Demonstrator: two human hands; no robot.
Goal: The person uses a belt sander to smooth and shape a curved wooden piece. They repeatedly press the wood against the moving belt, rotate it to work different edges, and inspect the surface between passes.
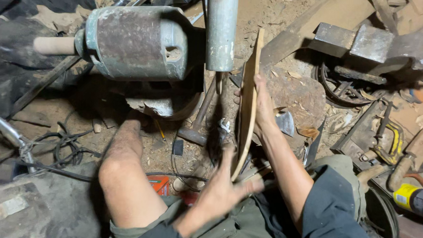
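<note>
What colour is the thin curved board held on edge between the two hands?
The curved board is pale tan, bare wood; the head view shows it.

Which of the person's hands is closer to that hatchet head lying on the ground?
The right hand, gripping the upper part of the thin wooden board, is just beside the hatchet head. The left hand holds the board's lower end, farther away.
</note>
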